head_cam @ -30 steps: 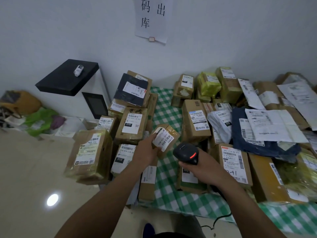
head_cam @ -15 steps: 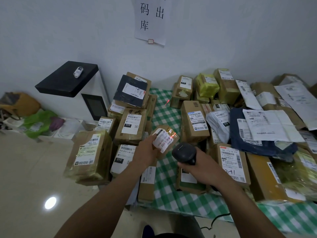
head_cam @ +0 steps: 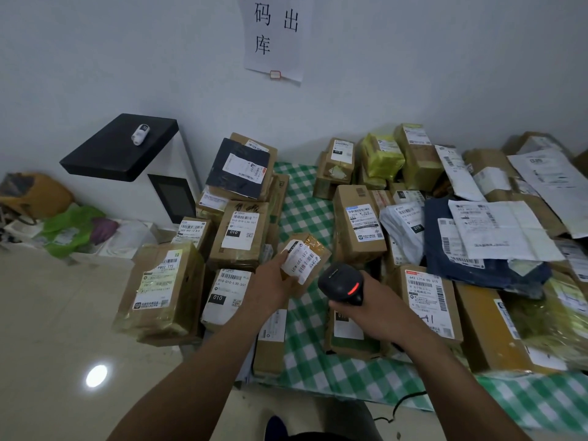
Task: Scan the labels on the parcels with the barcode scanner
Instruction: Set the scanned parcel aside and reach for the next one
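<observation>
My left hand [head_cam: 270, 281] grips a small brown parcel [head_cam: 310, 259], its white label [head_cam: 300, 261] facing up. My right hand [head_cam: 374, 308] grasps the black barcode scanner [head_cam: 342, 281] beside it, above the green checked tablecloth [head_cam: 302, 202].

Left hand [head_cam: 270, 281], right hand [head_cam: 372, 310] and forearms [head_cam: 203, 370] bare; grey trousers [head_cam: 343, 418], dark blue shoe [head_cam: 276, 424].

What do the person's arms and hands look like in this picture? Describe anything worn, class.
The left forearm and right forearm are bare, with no sleeves in view. The left hand and right hand wear no gloves. No watch or bracelet shows at either wrist. Rings cannot be made out.
</observation>
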A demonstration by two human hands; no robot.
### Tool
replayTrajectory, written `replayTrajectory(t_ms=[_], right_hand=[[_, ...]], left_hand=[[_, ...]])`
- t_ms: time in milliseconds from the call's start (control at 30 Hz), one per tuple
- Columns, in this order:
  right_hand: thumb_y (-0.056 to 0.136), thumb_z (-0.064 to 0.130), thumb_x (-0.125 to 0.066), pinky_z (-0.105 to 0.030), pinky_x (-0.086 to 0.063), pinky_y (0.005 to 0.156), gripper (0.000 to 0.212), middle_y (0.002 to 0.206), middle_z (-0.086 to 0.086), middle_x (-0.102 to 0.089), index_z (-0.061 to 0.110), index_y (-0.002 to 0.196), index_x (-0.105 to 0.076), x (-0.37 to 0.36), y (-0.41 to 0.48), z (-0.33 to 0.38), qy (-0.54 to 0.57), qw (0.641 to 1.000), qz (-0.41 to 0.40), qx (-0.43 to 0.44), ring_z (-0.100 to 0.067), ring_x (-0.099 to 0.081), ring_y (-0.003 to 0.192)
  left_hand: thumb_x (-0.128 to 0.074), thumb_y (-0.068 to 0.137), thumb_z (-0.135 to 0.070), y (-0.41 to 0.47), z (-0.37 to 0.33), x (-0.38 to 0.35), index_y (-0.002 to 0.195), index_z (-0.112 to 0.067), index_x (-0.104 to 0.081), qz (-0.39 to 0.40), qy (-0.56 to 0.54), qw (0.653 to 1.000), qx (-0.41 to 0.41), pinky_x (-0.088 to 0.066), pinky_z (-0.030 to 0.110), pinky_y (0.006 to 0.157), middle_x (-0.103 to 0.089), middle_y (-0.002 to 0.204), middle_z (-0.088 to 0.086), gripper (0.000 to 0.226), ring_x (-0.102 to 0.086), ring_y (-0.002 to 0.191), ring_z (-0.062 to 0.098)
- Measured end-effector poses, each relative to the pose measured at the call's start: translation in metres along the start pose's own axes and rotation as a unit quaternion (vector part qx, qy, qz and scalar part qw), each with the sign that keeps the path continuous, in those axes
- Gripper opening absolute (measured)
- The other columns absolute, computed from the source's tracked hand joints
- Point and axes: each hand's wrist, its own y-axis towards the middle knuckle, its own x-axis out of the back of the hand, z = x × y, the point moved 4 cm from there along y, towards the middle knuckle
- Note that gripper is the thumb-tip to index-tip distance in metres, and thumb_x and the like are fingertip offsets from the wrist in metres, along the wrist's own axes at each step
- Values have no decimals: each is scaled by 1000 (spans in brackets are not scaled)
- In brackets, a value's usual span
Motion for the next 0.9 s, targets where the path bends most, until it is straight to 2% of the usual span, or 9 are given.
replayTrajectory(t_ms=[100, 233, 367, 467, 633, 700, 833, 900], right_hand=[[87, 47, -78, -21, -46, 80, 52, 113, 22, -64, 41, 129, -49, 5, 2, -4, 28, 1000, -11, -7, 5, -59, 103], [88, 35, -79, -20, -48, 85, 45, 114, 18, -71, 38, 128, -59, 12, 9, -10, 126, 991, -42, -11, 1, -65, 107], [91, 29, -78, -15, -47, 79, 38, 111, 15, -73, 35, 125, -64, 16, 21, -15, 184, 981, -51, -32, 3, -66, 103], [91, 28, -78, -15, -47, 76, 37, 110, 14, -73, 34, 125, -63, 17, 31, -20, 194, 979, -41, -49, 0, -67, 103], [92, 32, -76, -16, -53, 64, 33, 99, 5, -77, 32, 123, -65, 22, 47, -30, 185, 980, -19, -77, -16, -72, 98], [92, 32, -76, -15, -53, 60, 33, 96, 3, -77, 30, 122, -65, 23, 52, -33, 185, 979, -18, -84, -18, -73, 95], [92, 32, -77, -17, -53, 59, 36, 100, 0, -76, 32, 124, -62, 24, 59, -36, 187, 978, -4, -92, -22, -73, 96], [92, 32, -76, -16, -52, 57, 35, 100, -2, -76, 34, 124, -62, 25, 60, -35, 186, 978, 4, -93, -21, -72, 90]], left_hand=[[-71, 94, -29, 3, 6, -7, 152, -29, -46, -5, -52, 998, 20, -49, 38, 106, -63, 140, 0, 63, -60, 128, 21], [-70, 97, -22, 11, 10, -15, 145, -23, -55, -24, -163, 983, 76, -44, 26, 101, -63, 136, -4, 51, -58, 128, 17], [-69, 97, -21, 30, 7, -27, 146, -22, -52, -41, -211, 973, 88, -44, 37, 110, -61, 142, 0, 52, -55, 134, 21], [-67, 99, -20, 49, -4, -28, 147, -17, -51, -65, -208, 972, 90, -41, 34, 108, -57, 146, 5, 50, -51, 137, 23], [-70, 97, -24, 82, -9, -33, 146, -18, -51, -69, -182, 974, 112, -41, 44, 115, -57, 147, 6, 53, -50, 139, 26], [-68, 98, -24, 89, -2, -36, 148, -18, -48, -65, -164, 977, 117, -41, 46, 116, -55, 148, 6, 54, -49, 139, 27], [-62, 101, -29, 96, 17, -48, 151, -17, -45, -36, -77, 989, 121, -38, 49, 114, -52, 150, 9, 54, -47, 140, 30], [-58, 102, -31, 96, 22, -53, 156, -18, -35, -30, -24, 991, 126, -36, 49, 113, -46, 154, 10, 60, -43, 141, 32]])
